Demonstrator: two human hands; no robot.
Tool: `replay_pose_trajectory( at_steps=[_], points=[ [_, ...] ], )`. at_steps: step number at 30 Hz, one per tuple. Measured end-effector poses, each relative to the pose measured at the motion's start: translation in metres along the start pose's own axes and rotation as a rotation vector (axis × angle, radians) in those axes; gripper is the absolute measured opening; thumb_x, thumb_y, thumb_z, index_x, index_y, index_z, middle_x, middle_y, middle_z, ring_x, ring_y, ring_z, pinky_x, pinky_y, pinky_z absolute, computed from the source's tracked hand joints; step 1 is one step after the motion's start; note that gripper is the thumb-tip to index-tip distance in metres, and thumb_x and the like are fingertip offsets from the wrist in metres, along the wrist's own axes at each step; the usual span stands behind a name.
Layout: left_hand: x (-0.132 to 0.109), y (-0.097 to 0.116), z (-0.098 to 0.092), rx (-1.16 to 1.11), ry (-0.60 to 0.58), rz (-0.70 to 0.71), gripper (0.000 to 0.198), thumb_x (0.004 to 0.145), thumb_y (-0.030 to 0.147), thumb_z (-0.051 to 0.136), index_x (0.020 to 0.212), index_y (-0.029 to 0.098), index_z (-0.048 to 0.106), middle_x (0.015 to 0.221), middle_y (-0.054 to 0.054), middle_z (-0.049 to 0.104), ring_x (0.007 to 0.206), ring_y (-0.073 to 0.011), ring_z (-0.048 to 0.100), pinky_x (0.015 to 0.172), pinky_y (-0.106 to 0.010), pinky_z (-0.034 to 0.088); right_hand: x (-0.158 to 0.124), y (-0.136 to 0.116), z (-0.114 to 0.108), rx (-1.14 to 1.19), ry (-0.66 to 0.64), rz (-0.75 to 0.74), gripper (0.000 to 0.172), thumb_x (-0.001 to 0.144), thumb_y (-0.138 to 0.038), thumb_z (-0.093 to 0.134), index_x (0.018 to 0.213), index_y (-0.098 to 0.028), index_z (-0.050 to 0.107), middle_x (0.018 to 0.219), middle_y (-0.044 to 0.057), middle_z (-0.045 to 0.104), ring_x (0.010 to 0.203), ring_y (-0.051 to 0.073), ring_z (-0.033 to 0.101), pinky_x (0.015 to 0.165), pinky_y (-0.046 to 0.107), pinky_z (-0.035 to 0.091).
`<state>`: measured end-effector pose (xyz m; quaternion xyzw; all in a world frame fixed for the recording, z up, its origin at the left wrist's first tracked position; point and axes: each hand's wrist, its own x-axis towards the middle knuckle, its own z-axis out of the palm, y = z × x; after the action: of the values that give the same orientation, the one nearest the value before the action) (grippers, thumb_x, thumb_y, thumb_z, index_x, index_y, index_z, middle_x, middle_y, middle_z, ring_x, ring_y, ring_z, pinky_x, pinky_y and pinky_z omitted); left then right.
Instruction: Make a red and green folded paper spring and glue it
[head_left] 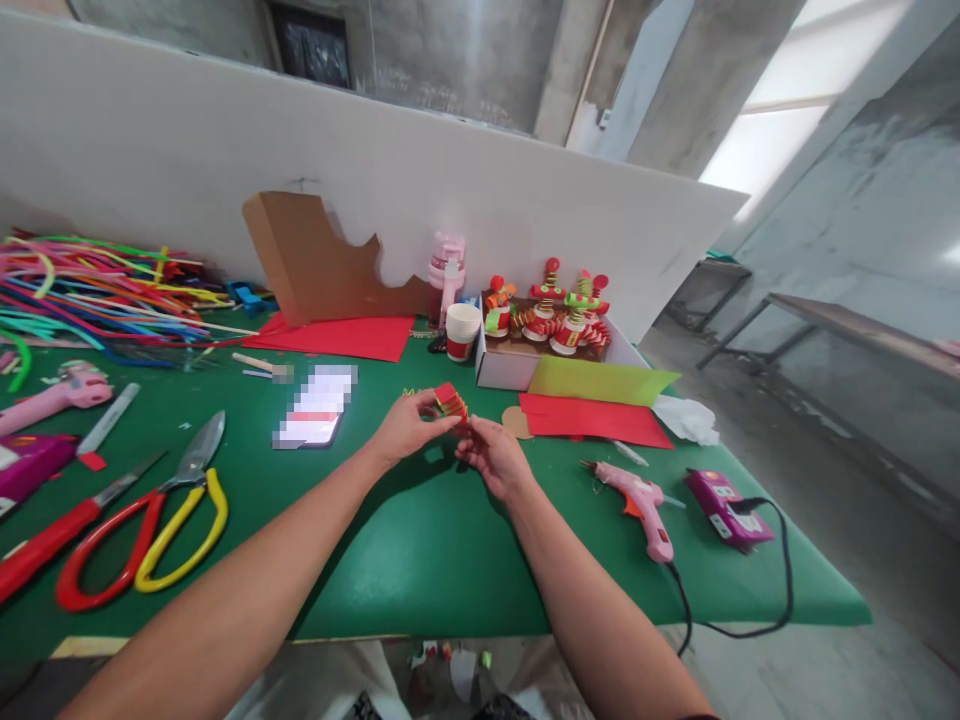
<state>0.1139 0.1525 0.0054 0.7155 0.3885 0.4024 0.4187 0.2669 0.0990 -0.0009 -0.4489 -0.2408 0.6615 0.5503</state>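
Note:
A small folded strip of red and yellow paper (451,402) is held up over the middle of the green table. My left hand (411,428) pinches it from the left, thumb below and fingers behind. On its lower right end, my right hand (491,452) has thumb and forefinger closed, the other fingers curled. A round brown disc (516,422) lies just right of the hands. Behind them, a white box (504,370) holds several red and green paper figures (568,325). Red sheets (600,418) and a yellow-green sheet (604,381) lie before the box.
At the right are a pink glue gun (643,502) with a cord and a purple box (724,510). To the left lie scissors (180,500), a phone (316,405) and many pipe cleaners (112,300). A paper cup (462,330) and pink bottle (447,270) stand behind.

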Motion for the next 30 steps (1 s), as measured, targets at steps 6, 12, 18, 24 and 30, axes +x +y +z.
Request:
replay_pose_trajectory(
  at_steps=[6, 12, 18, 24, 30],
  points=[
    [0.000, 0.000, -0.001, -0.050, 0.001, -0.038, 0.035, 0.067, 0.045, 0.072, 0.090, 0.019, 0.075, 0.094, -0.007, 0.079, 0.087, -0.0239, 0.070, 0.082, -0.037, 0.053, 0.000, -0.001, 0.001, -0.038, 0.037, -0.010, 0.021, 0.081, -0.029, 0.072, 0.068, -0.013, 0.069, 0.060, 0.000, 0.063, 0.046, 0.006, 0.051, 0.050, 0.019, 0.048],
    [-0.003, 0.001, 0.000, -0.235, -0.016, -0.161, 0.047, 0.057, 0.052, 0.082, 0.088, 0.017, 0.077, 0.096, -0.009, 0.079, 0.092, -0.0273, 0.070, 0.090, -0.041, 0.052, -0.002, -0.006, 0.003, -0.078, 0.059, 0.018, 0.035, 0.091, -0.031, 0.063, 0.061, -0.014, 0.066, 0.052, -0.001, 0.056, 0.041, 0.006, 0.046, 0.045, 0.018, 0.043],
    [-0.007, 0.002, -0.002, -0.289, -0.012, -0.215, 0.051, 0.053, 0.056, 0.087, 0.087, 0.019, 0.078, 0.098, -0.010, 0.079, 0.097, -0.0296, 0.069, 0.093, -0.042, 0.051, -0.004, -0.008, 0.003, -0.055, 0.018, 0.058, 0.044, 0.097, -0.031, 0.055, 0.057, -0.015, 0.062, 0.049, -0.003, 0.052, 0.038, 0.005, 0.042, 0.044, 0.019, 0.040],
    [-0.009, 0.005, -0.003, -0.224, -0.076, -0.189, 0.051, 0.054, 0.058, 0.085, 0.085, 0.019, 0.079, 0.095, -0.010, 0.079, 0.094, -0.0305, 0.070, 0.091, -0.041, 0.053, -0.007, -0.010, 0.004, -0.058, -0.026, 0.081, 0.047, 0.097, -0.034, 0.053, 0.055, -0.016, 0.057, 0.046, -0.004, 0.050, 0.037, 0.006, 0.039, 0.043, 0.020, 0.037],
    [-0.010, 0.007, -0.002, -0.148, -0.108, -0.187, 0.053, 0.054, 0.059, 0.083, 0.087, 0.017, 0.078, 0.093, -0.009, 0.079, 0.089, -0.0286, 0.070, 0.088, -0.039, 0.054, -0.010, -0.011, 0.008, -0.089, -0.011, 0.089, 0.041, 0.093, -0.028, 0.055, 0.053, -0.017, 0.054, 0.045, -0.005, 0.051, 0.037, 0.006, 0.035, 0.041, 0.020, 0.034]
  ],
)
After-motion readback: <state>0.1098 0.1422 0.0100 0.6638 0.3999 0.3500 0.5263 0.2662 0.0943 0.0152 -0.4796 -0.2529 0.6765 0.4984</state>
